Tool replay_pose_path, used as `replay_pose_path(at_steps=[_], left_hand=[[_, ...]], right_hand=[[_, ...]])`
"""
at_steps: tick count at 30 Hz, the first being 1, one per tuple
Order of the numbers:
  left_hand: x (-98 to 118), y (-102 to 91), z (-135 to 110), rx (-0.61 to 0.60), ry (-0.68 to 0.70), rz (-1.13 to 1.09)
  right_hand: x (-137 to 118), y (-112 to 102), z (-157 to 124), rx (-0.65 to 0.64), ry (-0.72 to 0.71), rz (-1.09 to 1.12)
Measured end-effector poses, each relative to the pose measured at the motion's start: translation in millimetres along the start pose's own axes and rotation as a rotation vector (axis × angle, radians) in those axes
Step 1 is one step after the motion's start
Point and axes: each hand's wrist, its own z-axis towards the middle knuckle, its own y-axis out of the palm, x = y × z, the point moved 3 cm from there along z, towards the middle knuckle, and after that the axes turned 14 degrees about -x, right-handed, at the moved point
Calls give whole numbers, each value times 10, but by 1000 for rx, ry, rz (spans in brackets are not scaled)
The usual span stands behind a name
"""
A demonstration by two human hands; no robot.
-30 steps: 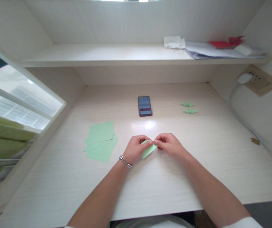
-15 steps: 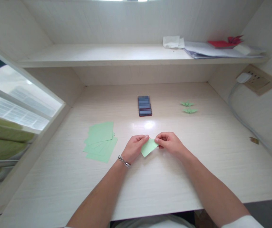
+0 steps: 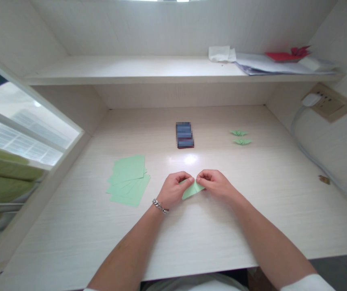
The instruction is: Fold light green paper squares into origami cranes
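Note:
A small piece of folded green paper (image 3: 192,191) is held between my two hands, just above the desk (image 3: 197,242). My left hand (image 3: 175,189), below a chain bracelet (image 3: 160,206), pinches its left side with thumb and fingers. On the right, my right hand (image 3: 214,182) pinches the upper right edge, its thumb close to the left thumb. A crease runs down the paper between the two thumbs. Part of the sheet is hidden behind the fingers.
Several green paper sheets (image 3: 129,182) lie fanned at the left. A phone with a blurred screen (image 3: 185,135) lies ahead. Two folded green paper cranes (image 3: 242,142) sit at the right. A shelf (image 3: 125,66) bears papers. A cable (image 3: 307,155) runs from the wall socket (image 3: 331,102).
Both thumbs have drawn closer together at the paper's top edge. The paper has turned and now shows a crease with two slanted halves. Everything else stays put.

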Motion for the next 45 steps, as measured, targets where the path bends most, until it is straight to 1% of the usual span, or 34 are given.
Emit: replay_pose_path(at_steps=[2, 5, 10, 12, 15, 17, 19, 23, 26, 29, 33, 39, 42, 45], left_hand=[[-25, -52, 4, 31, -8, -55], [-49, -105, 3, 43, -15, -128], [-29, -145, 0, 62, -18, -167], [-16, -188, -9, 110, -19, -167], [-5, -241, -25, 170, -19, -158], [-3, -237, -27, 159, -20, -153], [-4, -208, -23, 135, -22, -153], [-15, -148, -7, 86, -19, -170], [-43, -127, 7, 59, -32, -167], [-71, -122, 14, 58, -37, -148], [-38, -102, 5, 59, -29, -45], [84, 25, -22, -26, 1, 166], [88, 59, -25, -38, -1, 191], [72, 45, -16, -35, -13, 151]], right_hand=[[5, -36, -13, -15, 21, 41], [-12, -98, -42, -18, 31, 65], [-10, -187, -72, -31, 40, 89], [10, -231, -74, -4, 34, 106], [28, -277, -70, 69, 12, 138], [21, -265, -61, 78, -8, 161], [5, -224, -50, 51, -21, 166], [-6, -153, -43, 5, -15, 97], [9, -151, -45, 17, -2, 54], [23, -161, -47, 23, 8, 40], [14, -141, -47, 4, 17, 2], [-21, -37, -29, -18, -4, -145], [-23, -11, -13, -14, 11, -190], [-33, -25, -13, 0, 7, -218]])
